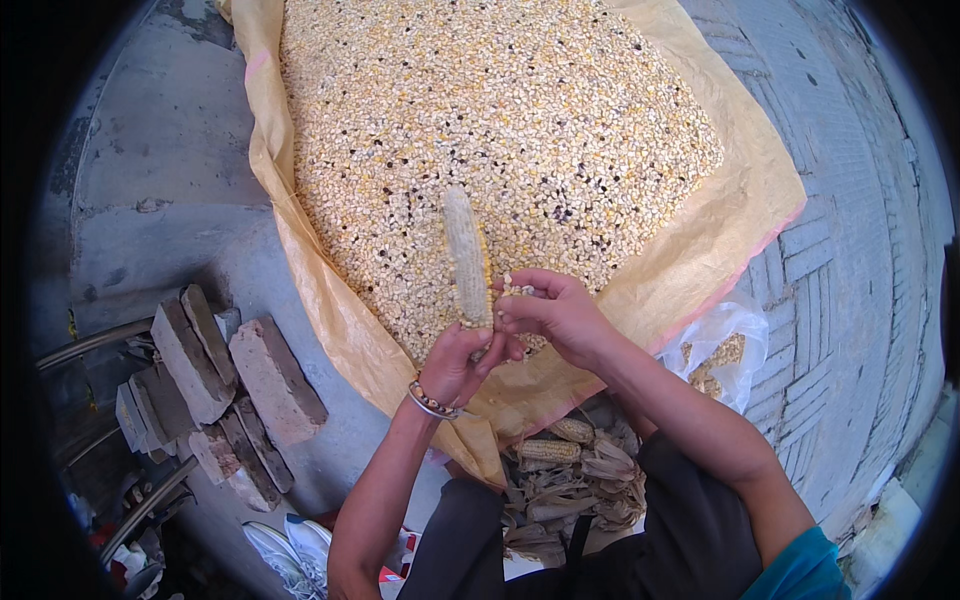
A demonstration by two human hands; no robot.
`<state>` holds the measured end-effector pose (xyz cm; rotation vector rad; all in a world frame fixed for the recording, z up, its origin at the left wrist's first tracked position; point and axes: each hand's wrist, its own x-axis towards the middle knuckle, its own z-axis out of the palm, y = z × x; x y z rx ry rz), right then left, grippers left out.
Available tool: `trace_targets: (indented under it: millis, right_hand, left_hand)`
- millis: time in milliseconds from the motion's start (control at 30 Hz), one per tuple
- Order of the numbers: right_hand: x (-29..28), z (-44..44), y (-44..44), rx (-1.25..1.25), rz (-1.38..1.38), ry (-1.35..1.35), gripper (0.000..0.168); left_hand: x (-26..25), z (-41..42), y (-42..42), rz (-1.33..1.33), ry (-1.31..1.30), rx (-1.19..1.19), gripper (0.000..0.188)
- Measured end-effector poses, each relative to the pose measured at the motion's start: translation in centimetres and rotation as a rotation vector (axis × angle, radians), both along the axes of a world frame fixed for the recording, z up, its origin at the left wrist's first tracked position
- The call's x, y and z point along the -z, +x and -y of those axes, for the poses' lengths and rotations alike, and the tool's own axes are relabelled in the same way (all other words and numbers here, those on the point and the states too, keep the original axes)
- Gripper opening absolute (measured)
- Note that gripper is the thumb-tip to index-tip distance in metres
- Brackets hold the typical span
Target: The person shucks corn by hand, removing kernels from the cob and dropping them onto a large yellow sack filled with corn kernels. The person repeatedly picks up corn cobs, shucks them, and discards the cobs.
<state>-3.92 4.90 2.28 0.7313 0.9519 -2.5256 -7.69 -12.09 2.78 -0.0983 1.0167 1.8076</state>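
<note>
A mostly bare corn cob (468, 259) stands nearly upright in my left hand (457, 358), gripped at its lower end. Yellow kernels still line the cob's right edge. My right hand (551, 311) is beside the cob's lower part, thumb and fingers closed around some loose corn kernels (517, 289). Under both hands spreads a broad layer of loose kernels (480, 120), pale and yellow with scattered dark ones. It lies on a tan woven plastic sheet (739, 180) with a pink-edged border.
Between my legs are unshelled corn cobs (550, 451) and dry husks (559, 495). A clear plastic bag (739, 352) with yellowish contents sits right of the sheet. Stacked bricks (274, 379) and metal bars (150, 499) are at left. Patterned paving (810, 315) runs along the right.
</note>
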Motion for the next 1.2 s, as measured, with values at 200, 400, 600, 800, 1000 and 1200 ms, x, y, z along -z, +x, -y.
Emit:
trace_targets:
  millis: [200,400,600,800,1000,1200]
  right_hand:
    - [0.0,-0.2,0.1,0.032,0.003,-0.139,0.026]
    - [0.1,-0.5,0.2,0.058,0.01,-0.239,0.024]
    - [0.1,-1.0,0.2,0.051,0.031,-0.291,0.021]
    - [-0.2,-1.1,0.2,0.1,0.037,-0.332,0.019]
    - [-0.6,-1.5,0.0,0.137,0.013,-0.357,0.022]
    - [-1.3,-1.9,-0.3,0.124,0.011,-0.368,0.024]
  left_hand:
    - [-0.3,-0.1,-0.3,-0.039,-0.006,0.019,0.027]
    - [-0.9,-0.5,-0.5,-0.08,-0.038,0.016,0.028]
    - [-1.2,-0.8,-0.8,-0.082,-0.072,-0.006,0.026]
    - [-0.9,-0.5,-1.1,-0.127,-0.087,-0.048,0.024]
    - [-1.2,-0.3,-1.7,-0.276,-0.28,-0.073,0.024]
    - [-1.7,-0.5,-1.6,-0.338,-0.281,-0.159,0.017]
